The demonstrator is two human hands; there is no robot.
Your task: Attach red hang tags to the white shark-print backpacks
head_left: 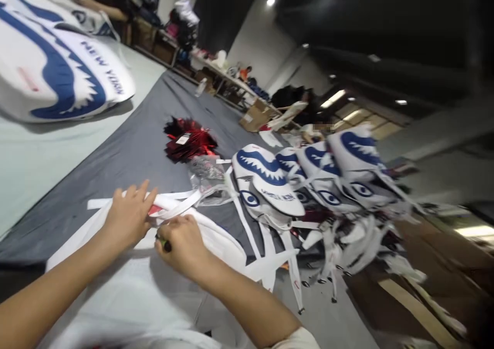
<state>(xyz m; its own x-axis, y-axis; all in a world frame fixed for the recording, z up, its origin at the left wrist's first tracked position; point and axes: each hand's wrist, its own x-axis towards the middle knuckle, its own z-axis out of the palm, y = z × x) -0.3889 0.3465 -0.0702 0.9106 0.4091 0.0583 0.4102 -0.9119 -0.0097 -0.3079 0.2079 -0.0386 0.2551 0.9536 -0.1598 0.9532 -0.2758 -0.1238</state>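
Note:
A white bag [142, 282] lies in front of me, with white straps [183, 205] and a bit of red [155, 210] at its upper edge. My left hand [131, 212] rests on that edge, fingers spread, its thumb beside the red piece. Just right of it, my right hand [183, 243] is closed around a small tool with a black and yellow-green handle [164, 243]. Its working end is hidden, so its kind cannot be told. The fist sits against the bag below the crossing straps.
White backpacks with blue jagged-tooth prints [266, 179] stand in a row at right, straps hanging over the table edge. Another printed backpack [73, 76] lies on a pale table at upper left. Shiny red-black packets [189, 140] and clear plastic [210, 171] lie on the grey cloth [131, 156].

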